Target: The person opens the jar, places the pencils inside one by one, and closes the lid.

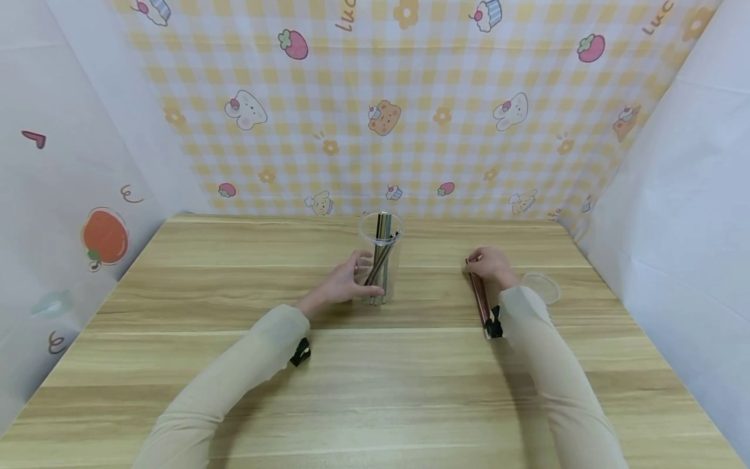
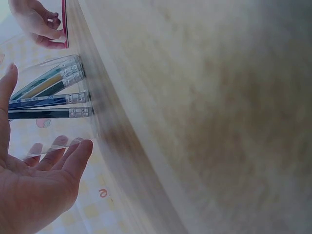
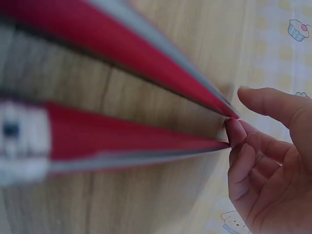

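A clear plastic cup [image 1: 395, 277] holding several dark and gold pencils [image 2: 53, 100] stands upright toward the back of the table. My left hand [image 1: 346, 279] holds it from the left, thumb across the front and fingers curved along the far side; the fingertips show through the clear wall in the left wrist view. To the right, red pencils [image 3: 131, 139] lie side by side on the table, a narrow gap between two of them. My right hand [image 3: 273, 165] touches their far tips with bent fingers, one fingertip between the tips. Its thumb stands apart from them.
A round clear lid [image 1: 541, 288] lies right of my right hand, partly hidden by the sleeve. The wood-grain table [image 1: 375, 391] ends at a yellow checked cloth [image 1: 375, 156] behind, with white cloth walls [image 1: 685, 195] at both sides.
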Demonstrator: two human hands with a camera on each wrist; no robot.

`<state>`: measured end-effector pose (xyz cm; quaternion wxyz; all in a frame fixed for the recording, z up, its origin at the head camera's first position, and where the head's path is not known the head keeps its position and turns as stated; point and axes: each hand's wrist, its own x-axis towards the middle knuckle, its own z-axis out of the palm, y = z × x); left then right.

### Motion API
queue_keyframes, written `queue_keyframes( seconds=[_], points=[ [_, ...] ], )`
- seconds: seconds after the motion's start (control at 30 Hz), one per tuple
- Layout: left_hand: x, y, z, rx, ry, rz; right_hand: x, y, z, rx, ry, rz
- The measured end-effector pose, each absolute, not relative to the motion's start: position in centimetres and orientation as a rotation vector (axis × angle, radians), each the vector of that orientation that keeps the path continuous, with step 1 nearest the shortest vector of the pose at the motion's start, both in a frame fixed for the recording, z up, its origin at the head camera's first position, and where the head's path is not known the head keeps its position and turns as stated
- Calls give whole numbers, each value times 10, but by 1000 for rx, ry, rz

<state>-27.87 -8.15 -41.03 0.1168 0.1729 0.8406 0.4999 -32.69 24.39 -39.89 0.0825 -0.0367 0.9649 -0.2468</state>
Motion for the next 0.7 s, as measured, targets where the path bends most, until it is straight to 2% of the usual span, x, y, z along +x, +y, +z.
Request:
queue_keyframes(
  seconds=[0.7],
  points=[
    [-279,-81,-411,504,2462,1465,-332,242,-402,-34,2806,-893]
  ],
)
